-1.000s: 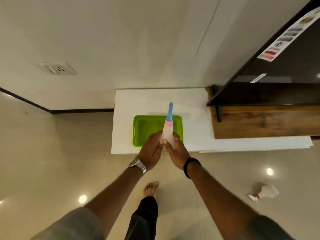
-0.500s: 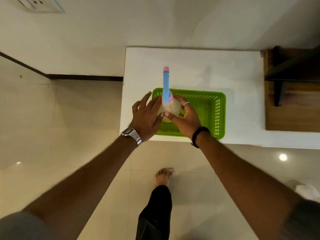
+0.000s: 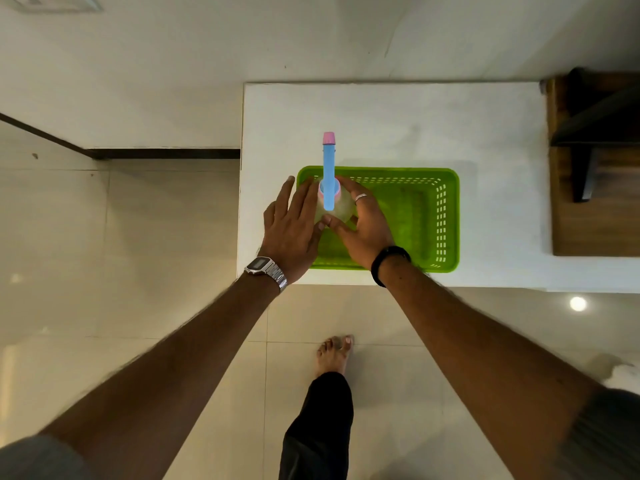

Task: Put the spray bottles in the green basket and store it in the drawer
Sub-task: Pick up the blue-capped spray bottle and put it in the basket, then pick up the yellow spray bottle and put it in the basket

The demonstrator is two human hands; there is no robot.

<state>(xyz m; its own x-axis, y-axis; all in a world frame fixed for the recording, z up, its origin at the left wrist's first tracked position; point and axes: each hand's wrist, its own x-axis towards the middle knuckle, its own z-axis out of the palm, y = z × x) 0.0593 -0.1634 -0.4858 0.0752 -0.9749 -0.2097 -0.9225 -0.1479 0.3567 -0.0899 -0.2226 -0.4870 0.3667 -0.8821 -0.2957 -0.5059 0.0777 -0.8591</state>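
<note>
A clear spray bottle (image 3: 334,207) with a blue sprayer and pink nozzle tip stands upright in the left end of the green slotted basket (image 3: 443,216), seen from above. My right hand (image 3: 362,225) curls around the bottle's right side and holds it. My left hand (image 3: 292,226) rests flat against the bottle's left side with its fingers spread. The basket sits on a white cabinet top (image 3: 398,126). A second white spray bottle (image 3: 623,374) lies on the floor at the far right edge, mostly cut off.
A dark wooden unit (image 3: 595,161) stands on the right end of the white top. Glossy beige floor tiles (image 3: 138,258) lie to the left and below. My bare foot (image 3: 336,351) is on the floor near the cabinet front. The wall (image 3: 242,39) runs behind.
I have stepped closer and the view now looks straight down. The bottle has gone from tilted above the basket to upright inside its left end. My left hand's fingers have spread.
</note>
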